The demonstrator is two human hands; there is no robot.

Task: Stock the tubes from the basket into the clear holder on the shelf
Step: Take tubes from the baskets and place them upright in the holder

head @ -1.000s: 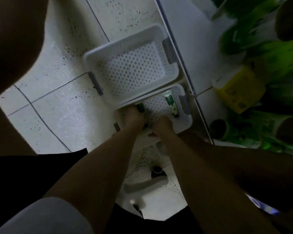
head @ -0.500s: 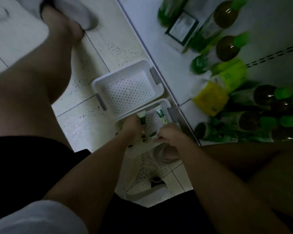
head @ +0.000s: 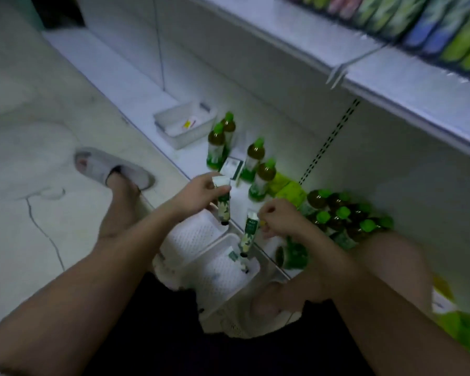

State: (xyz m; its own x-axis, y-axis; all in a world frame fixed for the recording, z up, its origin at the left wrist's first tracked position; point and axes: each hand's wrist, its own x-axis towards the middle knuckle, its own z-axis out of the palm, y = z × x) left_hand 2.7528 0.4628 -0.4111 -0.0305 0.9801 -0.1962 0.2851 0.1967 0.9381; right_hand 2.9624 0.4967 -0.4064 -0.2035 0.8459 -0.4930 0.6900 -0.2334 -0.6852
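Plastic tubes: light, soft-walled, likely slick; we judge the crimped end the safest hold.
Left hand (head: 201, 191): we pinch one tube (head: 224, 204) by its top, above the basket (head: 201, 237).
Right hand (head: 278, 218): we pinch a second tube (head: 248, 234), cap down.
Clear holder (head: 185, 126): on the shelf (head: 136, 85), well apart.

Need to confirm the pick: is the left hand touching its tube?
Touching. The head view shows the left hand gripping the crimped top of a tube, cap hanging down above the basket.

Three tubes: one (head: 224, 206), another (head: 248, 234), a third (head: 235, 257) in the basket. Two baskets (head: 193, 234) (head: 228, 278). One clear holder (head: 183, 126). Four upright bottles (head: 216, 146) (others blurred).
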